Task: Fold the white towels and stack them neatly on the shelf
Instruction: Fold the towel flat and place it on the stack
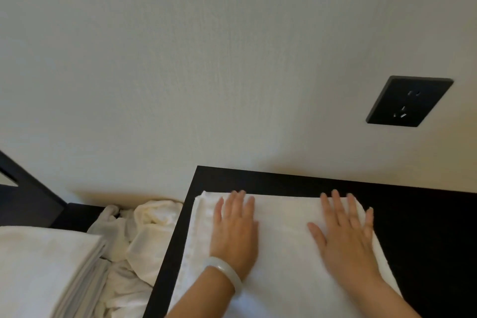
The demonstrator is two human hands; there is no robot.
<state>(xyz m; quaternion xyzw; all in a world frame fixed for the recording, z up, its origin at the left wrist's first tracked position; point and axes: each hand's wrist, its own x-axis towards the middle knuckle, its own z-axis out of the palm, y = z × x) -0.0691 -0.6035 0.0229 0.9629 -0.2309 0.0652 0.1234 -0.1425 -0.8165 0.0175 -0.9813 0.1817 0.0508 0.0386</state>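
A white towel [281, 245] lies spread flat on a black tabletop [426, 227] against the wall. My left hand [235, 227], with a pale bangle on its wrist, presses flat on the towel's left part, fingers straight. On the towel's right part my right hand [346, 235] lies flat too, fingers spread and reaching its far edge. A stack of folded white towels [44, 268] sits at the lower left. Between the stack and the tabletop lies a heap of crumpled white towels [139, 237].
A black wall socket [409, 100] is set in the pale wall above the tabletop's right part. A dark frame piece [28, 196] juts in at the left edge. The tabletop's left edge [170, 248] runs diagonally beside the crumpled heap.
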